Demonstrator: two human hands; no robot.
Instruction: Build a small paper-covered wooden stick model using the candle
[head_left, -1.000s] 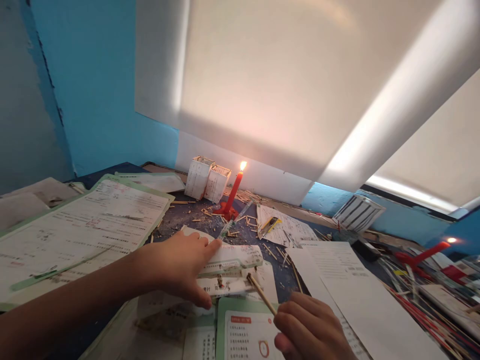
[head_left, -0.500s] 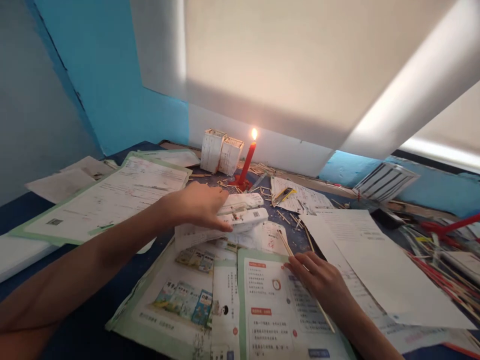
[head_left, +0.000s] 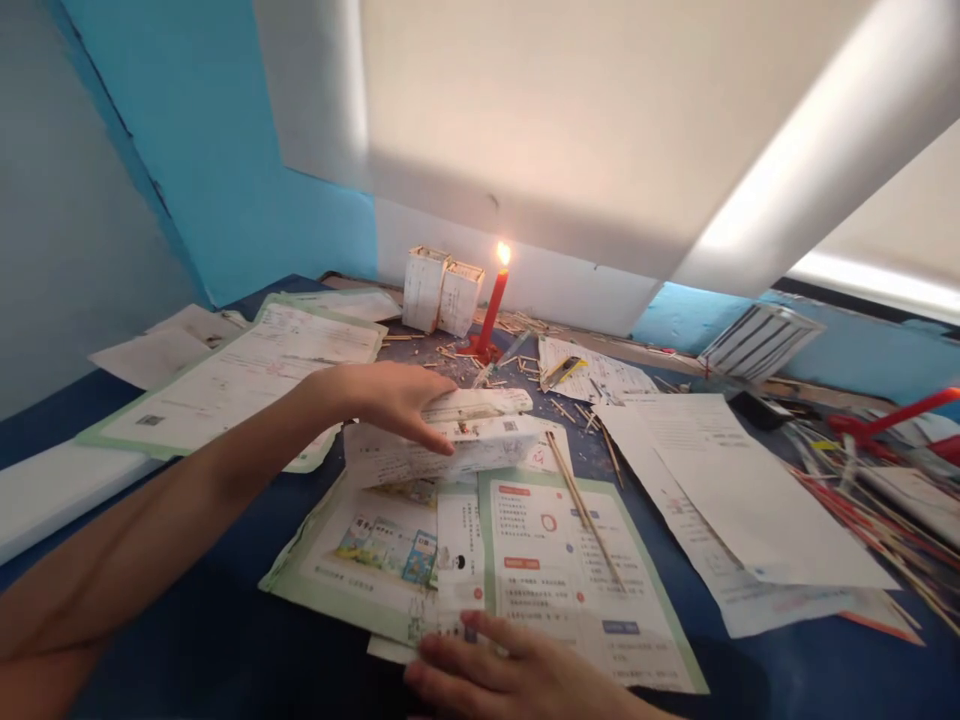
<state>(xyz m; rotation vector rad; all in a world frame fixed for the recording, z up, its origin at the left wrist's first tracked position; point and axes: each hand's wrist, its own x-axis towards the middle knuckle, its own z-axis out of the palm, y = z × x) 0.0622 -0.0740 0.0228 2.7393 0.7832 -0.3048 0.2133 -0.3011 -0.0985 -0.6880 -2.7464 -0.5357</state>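
My left hand [head_left: 394, 400] lies across a folded printed paper [head_left: 487, 440], its thumb stretched out and apart from the fingers; some fingertips are hidden. Below it spread green-edged printed pages [head_left: 525, 600] with book pictures on the left part. My right hand [head_left: 510, 660] is at the near edge of these pages, fingers extended and palm down, with nothing visible in it. Long thin wooden sticks [head_left: 581, 505] with dark tips lie slanting on the right page. Behind the folded paper a lit red candle [head_left: 493, 310] stands on a red waxy base.
Two white paper-covered boxes [head_left: 424, 290] stand left of the candle. Matchsticks [head_left: 566, 408] litter the blue table around a yellow cutter knife [head_left: 564, 372]. White sheets [head_left: 720, 480] lie at right, beside a second red candle [head_left: 911, 418] and bundled sticks. More papers [head_left: 247, 365] lie at left.
My right hand has let go of the sticks, which now lie on the page, and has moved down and left to the pages' near edge. My left hand stays on the folded paper.
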